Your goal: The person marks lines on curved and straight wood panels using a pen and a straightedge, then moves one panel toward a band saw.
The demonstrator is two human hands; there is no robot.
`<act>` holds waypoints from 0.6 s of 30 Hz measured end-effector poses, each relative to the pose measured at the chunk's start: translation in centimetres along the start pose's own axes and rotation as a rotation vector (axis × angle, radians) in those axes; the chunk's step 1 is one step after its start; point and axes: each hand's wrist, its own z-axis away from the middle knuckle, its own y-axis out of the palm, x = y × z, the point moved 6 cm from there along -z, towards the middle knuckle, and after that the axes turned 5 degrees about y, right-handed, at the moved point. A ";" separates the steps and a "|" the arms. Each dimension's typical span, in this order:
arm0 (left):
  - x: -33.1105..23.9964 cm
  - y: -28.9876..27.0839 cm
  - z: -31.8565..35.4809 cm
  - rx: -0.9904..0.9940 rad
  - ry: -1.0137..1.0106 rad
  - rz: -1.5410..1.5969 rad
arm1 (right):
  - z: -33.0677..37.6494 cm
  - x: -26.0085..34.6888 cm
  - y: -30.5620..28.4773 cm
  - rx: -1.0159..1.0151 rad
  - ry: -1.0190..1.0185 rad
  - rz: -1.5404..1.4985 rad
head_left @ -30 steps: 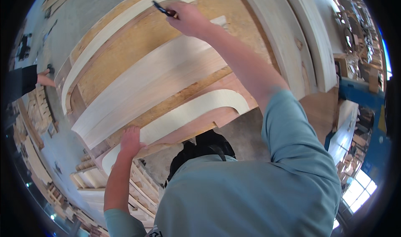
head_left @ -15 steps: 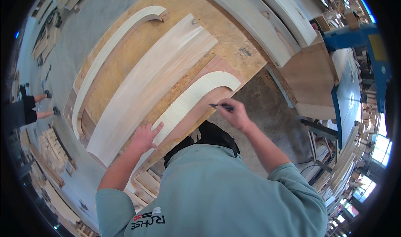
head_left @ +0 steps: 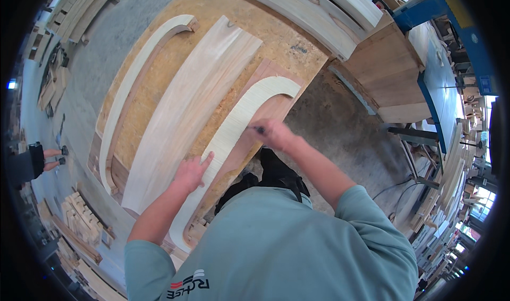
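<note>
A pale curved wooden template point(head_left: 229, 119) lies on a reddish-brown board point(head_left: 277, 109) at the table's near edge. My left hand point(head_left: 191, 173) rests on the template's lower half with fingers apart, thumb and forefinger spread across it. In my right hand point(head_left: 277, 134) is a dark pen point(head_left: 259, 129), its tip by the inner edge of the template; the hand is slightly blurred. Beyond them lies a wide, pale planed plank point(head_left: 183, 107). A second curved wooden piece point(head_left: 127, 80), shaped much like the template, sits at the table's far left.
The worn yellowish tabletop point(head_left: 215, 6) carries these pieces. Long pale beams point(head_left: 313, 9) lie along its far right side. At the right stand a plywood panel point(head_left: 390, 62) and a blue machine point(head_left: 438, 91). Timber stacks point(head_left: 82, 216) and another person point(head_left: 32, 163) are off to the left.
My right hand with the pen has moved left and toward me along the template's inner edge. My left hand stays on the template. The whole view has shifted slightly.
</note>
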 end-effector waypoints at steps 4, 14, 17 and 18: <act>-0.4 -1.0 0.0 0.064 -0.019 -0.007 | -1.1 -2.9 -7.2 -0.332 0.083 -0.104; -0.4 -0.7 -0.4 0.073 -0.013 -0.046 | 0.4 -3.8 -10.3 -0.404 0.233 0.123; -0.7 -1.0 -0.5 0.096 -0.004 -0.068 | 0.8 -3.6 -9.8 -0.455 0.158 0.197; -0.7 -1.0 -0.7 0.084 0.005 -0.072 | 0.8 -3.7 -9.8 -0.465 0.133 0.204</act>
